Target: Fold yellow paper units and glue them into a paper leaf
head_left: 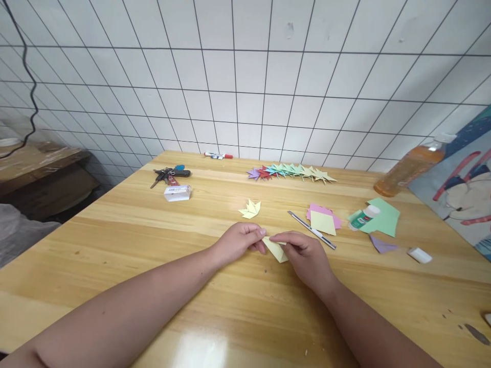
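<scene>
A folded piece of pale yellow paper (276,250) is held between my two hands, just above the wooden table. My left hand (245,237) pinches its upper left corner between thumb and fingers. On the other side my right hand (305,253) grips the paper's right edge, its fingers covering part of it. Beyond my hands lies a folded yellow paper leaf shape (251,209) with several points. To the right of it rests a slim silver cutter knife (312,230), beside a stack of pink and yellow paper squares (322,223).
Folded multicoloured paper pieces (291,172) line the back, near a marker (218,155). Keys (172,175) and a small clear box (177,192) lie left. Rightward are a glue stick (364,217), green paper (385,217), purple paper (382,244), an eraser (420,255) and a bottle (412,166).
</scene>
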`<state>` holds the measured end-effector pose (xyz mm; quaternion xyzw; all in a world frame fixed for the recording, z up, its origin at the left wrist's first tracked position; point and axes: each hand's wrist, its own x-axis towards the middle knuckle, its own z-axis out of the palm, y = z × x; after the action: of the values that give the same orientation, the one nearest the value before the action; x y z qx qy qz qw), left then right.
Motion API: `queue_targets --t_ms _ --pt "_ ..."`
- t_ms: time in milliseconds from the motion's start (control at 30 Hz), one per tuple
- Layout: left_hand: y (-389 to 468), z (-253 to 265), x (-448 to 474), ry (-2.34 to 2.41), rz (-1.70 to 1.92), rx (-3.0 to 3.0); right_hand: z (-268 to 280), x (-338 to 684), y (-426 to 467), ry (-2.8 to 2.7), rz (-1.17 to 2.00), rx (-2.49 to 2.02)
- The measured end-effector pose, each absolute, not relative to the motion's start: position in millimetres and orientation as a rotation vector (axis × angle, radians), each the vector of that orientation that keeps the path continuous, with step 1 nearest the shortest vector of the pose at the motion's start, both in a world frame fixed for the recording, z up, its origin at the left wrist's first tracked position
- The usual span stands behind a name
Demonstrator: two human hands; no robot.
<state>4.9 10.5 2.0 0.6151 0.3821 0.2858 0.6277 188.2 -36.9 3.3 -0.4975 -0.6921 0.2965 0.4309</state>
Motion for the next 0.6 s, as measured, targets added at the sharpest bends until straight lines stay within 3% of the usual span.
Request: queue_targets --t_ms 600 --pt "10.1 6.3 4.5 0.871 0.623 1.342 3.0 190.5 -37.2 -1.961 0.505 -1.124"
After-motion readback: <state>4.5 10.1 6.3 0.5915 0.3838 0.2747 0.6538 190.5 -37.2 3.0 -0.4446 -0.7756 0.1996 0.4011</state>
